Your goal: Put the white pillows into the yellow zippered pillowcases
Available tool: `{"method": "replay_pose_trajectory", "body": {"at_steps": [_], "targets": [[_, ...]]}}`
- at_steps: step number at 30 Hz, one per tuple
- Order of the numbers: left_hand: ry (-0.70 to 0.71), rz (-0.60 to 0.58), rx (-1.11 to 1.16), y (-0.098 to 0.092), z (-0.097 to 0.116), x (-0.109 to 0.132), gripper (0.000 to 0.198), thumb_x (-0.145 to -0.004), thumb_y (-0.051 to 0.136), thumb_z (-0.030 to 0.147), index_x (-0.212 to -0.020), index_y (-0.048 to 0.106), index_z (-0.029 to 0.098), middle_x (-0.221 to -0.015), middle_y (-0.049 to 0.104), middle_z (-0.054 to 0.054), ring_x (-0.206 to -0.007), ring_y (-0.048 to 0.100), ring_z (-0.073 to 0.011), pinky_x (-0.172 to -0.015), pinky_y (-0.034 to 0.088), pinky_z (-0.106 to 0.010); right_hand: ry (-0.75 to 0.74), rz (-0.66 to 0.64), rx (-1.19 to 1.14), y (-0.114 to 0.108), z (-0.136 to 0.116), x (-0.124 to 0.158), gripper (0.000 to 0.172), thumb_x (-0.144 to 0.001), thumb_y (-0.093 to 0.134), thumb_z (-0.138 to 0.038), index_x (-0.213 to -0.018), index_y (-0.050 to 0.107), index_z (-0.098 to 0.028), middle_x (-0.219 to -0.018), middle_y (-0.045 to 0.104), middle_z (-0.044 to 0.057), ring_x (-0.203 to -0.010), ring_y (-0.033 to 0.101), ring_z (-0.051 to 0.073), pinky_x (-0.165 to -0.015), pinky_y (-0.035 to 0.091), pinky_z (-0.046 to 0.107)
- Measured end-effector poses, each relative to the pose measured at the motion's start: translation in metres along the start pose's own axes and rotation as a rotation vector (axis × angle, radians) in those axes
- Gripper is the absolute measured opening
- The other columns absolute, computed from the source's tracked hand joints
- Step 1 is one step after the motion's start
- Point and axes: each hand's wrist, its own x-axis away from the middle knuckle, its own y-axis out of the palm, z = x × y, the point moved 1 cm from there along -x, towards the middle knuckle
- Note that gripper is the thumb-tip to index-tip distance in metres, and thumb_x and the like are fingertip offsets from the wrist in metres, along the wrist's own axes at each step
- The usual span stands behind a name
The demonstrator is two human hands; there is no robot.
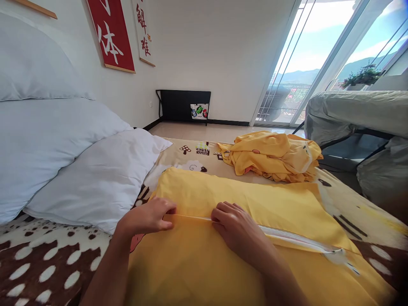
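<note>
A yellow pillowcase (197,259) lies spread before me, with a long zipper (296,238) running across it. White zipper tape shows to the right of my right hand, and a pale tag lies at its right end. My left hand (153,216) rests by the left end of the seam, thumb and fingers apart on either side of the fabric edge. Along the same seam, my right hand (234,227) has its fingers curled over the edge, closed on the cloth. Its fingertips are partly hidden.
White pillows (92,182) are piled at the left. Bunched yellow fabric (270,155) lies at the far side of the patterned blanket (188,163). A grey covered piece of furniture (357,110) stands at right, near the glass door. A black panel (175,104) leans against the wall.
</note>
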Motion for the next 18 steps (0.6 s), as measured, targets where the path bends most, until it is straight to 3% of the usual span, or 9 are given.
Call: {"method": "replay_pose_trajectory", "body": {"at_steps": [3, 6, 10, 13, 18], "targets": [[0.065, -0.007, 0.066, 0.002, -0.001, -0.003, 0.015, -0.074, 0.051, 0.028, -0.087, 0.053, 0.02, -0.096, 0.058, -0.002, -0.088, 0.052, -0.0188, -0.076, 0.038, -0.028, 0.055, 0.0, 0.001, -0.001, 0.0, -0.002, 0.02, -0.09, 0.044, -0.012, -0.074, 0.054, -0.019, -0.076, 0.062, 0.001, -0.07, 0.052, 0.015, -0.068, 0.034, 0.028], [0.036, 0.037, 0.129, 0.0, -0.006, -0.002, 0.019, -0.074, 0.052, 0.03, -0.09, 0.052, 0.02, -0.101, 0.056, -0.003, -0.09, 0.052, -0.0183, -0.075, 0.039, -0.027, 0.107, -0.006, 0.015, -0.001, 0.001, -0.002, 0.022, -0.091, 0.042, -0.014, -0.073, 0.053, -0.019, -0.074, 0.063, 0.001, -0.068, 0.053, 0.014, -0.067, 0.033, 0.027], [-0.032, -0.031, 0.129, -0.001, -0.013, -0.005, 0.014, -0.075, 0.051, 0.033, -0.078, 0.05, 0.019, -0.085, 0.057, 0.0, -0.076, 0.05, -0.016, -0.064, 0.036, -0.026, 0.233, -0.021, 0.066, -0.002, 0.001, -0.005, 0.019, -0.089, 0.047, -0.017, -0.071, 0.053, -0.019, -0.076, 0.064, 0.002, -0.071, 0.055, 0.015, -0.063, 0.031, 0.026], [0.022, -0.081, 0.14, -0.003, -0.016, -0.009, 0.015, -0.077, 0.048, 0.032, -0.071, 0.046, 0.019, -0.077, 0.052, 0.001, -0.071, 0.046, -0.0141, -0.062, 0.033, -0.025, 0.309, -0.062, 0.08, -0.004, 0.001, -0.007, 0.019, -0.088, 0.048, -0.018, -0.07, 0.052, -0.019, -0.077, 0.064, 0.002, -0.071, 0.055, 0.015, -0.062, 0.03, 0.025], [0.095, -0.122, 0.215, -0.007, -0.02, -0.011, 0.016, -0.08, 0.048, 0.032, -0.072, 0.048, 0.018, -0.074, 0.05, 0.002, -0.069, 0.044, -0.0125, -0.064, 0.033, -0.024, 0.236, -0.046, 0.004, -0.004, 0.001, -0.003, 0.019, -0.089, 0.049, -0.024, -0.071, 0.051, -0.02, -0.076, 0.062, 0.001, -0.071, 0.053, 0.015, -0.064, 0.031, 0.025]]}}
